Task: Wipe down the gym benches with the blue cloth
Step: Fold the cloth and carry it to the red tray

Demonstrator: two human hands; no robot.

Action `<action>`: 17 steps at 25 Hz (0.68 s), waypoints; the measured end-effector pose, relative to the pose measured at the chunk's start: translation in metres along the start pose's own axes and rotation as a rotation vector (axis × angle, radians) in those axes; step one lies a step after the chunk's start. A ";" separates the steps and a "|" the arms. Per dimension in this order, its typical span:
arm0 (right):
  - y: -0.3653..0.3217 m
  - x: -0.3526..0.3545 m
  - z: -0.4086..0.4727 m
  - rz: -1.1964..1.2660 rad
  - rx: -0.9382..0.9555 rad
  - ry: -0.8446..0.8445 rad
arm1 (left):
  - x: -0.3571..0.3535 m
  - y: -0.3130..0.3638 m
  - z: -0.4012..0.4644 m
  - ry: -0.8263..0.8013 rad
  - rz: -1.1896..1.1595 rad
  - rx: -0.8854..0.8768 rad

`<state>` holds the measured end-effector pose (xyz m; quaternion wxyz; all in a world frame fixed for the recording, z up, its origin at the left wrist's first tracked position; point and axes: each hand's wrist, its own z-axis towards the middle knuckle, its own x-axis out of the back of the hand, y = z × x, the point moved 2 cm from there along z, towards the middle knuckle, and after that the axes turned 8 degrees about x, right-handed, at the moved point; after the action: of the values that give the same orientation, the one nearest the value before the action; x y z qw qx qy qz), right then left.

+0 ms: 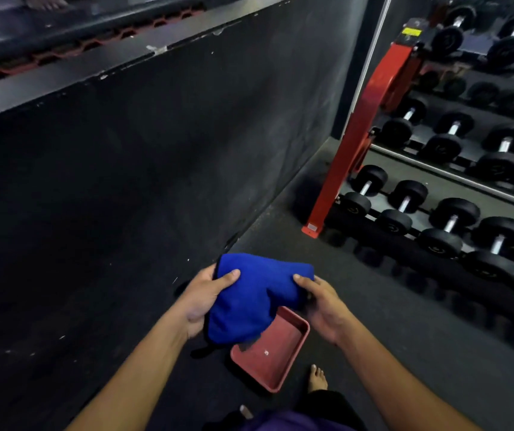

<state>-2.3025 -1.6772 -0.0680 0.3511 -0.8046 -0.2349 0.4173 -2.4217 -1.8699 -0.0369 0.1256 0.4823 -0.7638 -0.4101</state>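
The blue cloth (254, 298) hangs folded between both hands, low in the middle of the head view. My left hand (201, 301) grips its left side, thumb on top of the fabric. My right hand (322, 306) holds its right end, thumb on top and fingers tucked underneath. The cloth is held in the air above a red tray (283, 365) that lies on the floor. No gym bench shows in the view.
A tall black padded wall (125, 169) fills the left side. A red-framed dumbbell rack (358, 135) with several black dumbbells (448, 219) stands at the right. Dark rubber floor (389, 321) runs between them. My bare foot (317, 377) is beside the tray.
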 end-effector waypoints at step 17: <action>-0.112 -0.017 0.004 -0.452 0.597 -0.160 | -0.007 0.081 -0.001 -0.064 0.279 -0.440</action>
<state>-2.3247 -1.6150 0.0246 0.6337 -0.5598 -0.3011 0.4409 -2.4689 -1.8483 0.0260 0.2586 0.3202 -0.7188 -0.5603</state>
